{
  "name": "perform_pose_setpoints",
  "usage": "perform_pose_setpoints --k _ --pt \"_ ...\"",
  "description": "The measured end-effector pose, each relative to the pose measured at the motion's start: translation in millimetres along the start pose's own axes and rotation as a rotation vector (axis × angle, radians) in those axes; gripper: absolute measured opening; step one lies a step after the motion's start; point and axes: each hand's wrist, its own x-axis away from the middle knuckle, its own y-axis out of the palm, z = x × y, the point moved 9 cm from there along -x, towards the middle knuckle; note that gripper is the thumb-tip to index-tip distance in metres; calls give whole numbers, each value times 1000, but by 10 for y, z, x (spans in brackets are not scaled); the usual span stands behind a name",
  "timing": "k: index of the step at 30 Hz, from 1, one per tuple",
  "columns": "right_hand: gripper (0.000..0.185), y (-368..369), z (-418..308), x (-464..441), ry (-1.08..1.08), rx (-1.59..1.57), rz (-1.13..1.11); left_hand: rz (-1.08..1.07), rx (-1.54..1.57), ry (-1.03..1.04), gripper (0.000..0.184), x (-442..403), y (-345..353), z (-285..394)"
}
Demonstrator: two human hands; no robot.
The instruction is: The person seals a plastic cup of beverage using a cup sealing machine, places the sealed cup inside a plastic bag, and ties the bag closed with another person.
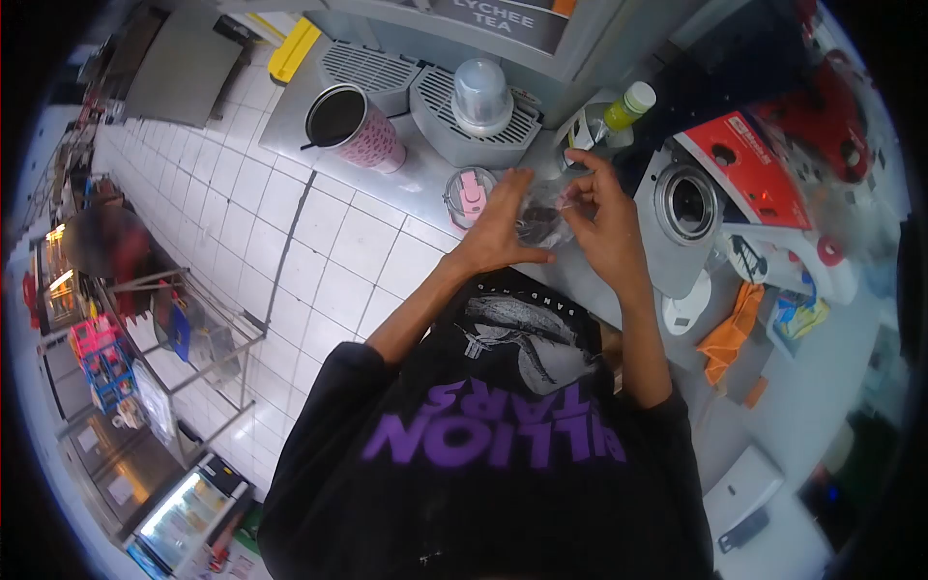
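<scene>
Plastic (543,224), clear with something dark showing through, between both hands: right grip (611,227) pinched together on its edge; left grip (495,232) spread, fingers and thumb apart around it, cannot tell if clamped. Just beside left grip, pink-flapped lid (471,197); farther out, pink-patterned tumbler (372,141). Beyond both grips, "LYCHEE TEA" sign (495,21). Right of right grip, red box (737,174), white lettering illegible. Nearer than both, shirt (493,483) with purple "STARS" upside down.
</scene>
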Motion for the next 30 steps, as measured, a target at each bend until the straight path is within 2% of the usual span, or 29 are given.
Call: perform_pose_setpoints --k 1,2,4,5,7,9,11,13,14,16,17,19,21,22,24,25,26,27,28,29,30 --pt "49 27 3 0 18 -29 -43 -25 -72 6 72 -18 72 -39" --pt "49 58 -60 6 3 -16 -69 -52 -183 114 68 -35 161 12" --pt "47 197 -236 64 -11 -56 -175 -32 -290 196 63 -31 296 -37" --pt "47 230 -352 79 -35 -43 -222 -88 -79 122 70 -30 387 -226" --pt "46 297 -683 161 -95 -89 -291 -53 115 14 76 135 343 -263" --pt "44 366 -976 245 -183 12 -374 190 280 140 71 426 -64 374" --pt "43 506 -1248 363 -295 90 -461 357 65 230 40 636 -527 1089" --pt "45 814 -1545 504 -385 -5 -596 568 -10 80 61 987 -683 1100" --pt "45 995 -1725 605 -483 55 -658 666 -83 43 61 1209 -844 1172" --pt "49 1438 -1989 893 -606 53 -826 829 225 -27 57 1504 -1036 1175" --pt "52 1657 -2149 1091 -662 88 -897 882 204 -19 57 1680 -1093 1108" --pt "52 2003 -2373 1427 -789 58 -998 1167 242 -323 54 2225 -1182 640" --pt "51 2338 -2628 1765 -990 21 -1113 1275 128 -286 49 2618 -1526 725" --pt "56 2542 -2699 1844 -1059 44 -1184 1372 -94 -205 46 2816 -1740 777" --pt "60 2960 -3028 1934 -1133 19 -1241 1446 -364 -149 37 3252 -2144 804" --pt "64 3177 -3188 1968 -1180 -10 -1284 1461 -369 -139 37 3462 -2394 860" --pt "79 3415 -3243 1916 -1198 22 -1302 1575 -314 -216 34 3767 -2629 877" --pt "79 3661 -3314 1829 -1210 34 -1303 1687 -243 -299 31 4063 -2835 893" --pt "85 3980 -3341 1708 -1033 -56 -1387 1689 -245 -292 31 4282 -3067 993" --pt "91 4317 -3334 1634 -854 -140 -1465 1709 -111 -300 32 4514 -3286 991" --pt "91 4676 -3226 1633 -838 -111 -1481 1726 57 -325 33 4719 -3386 903"
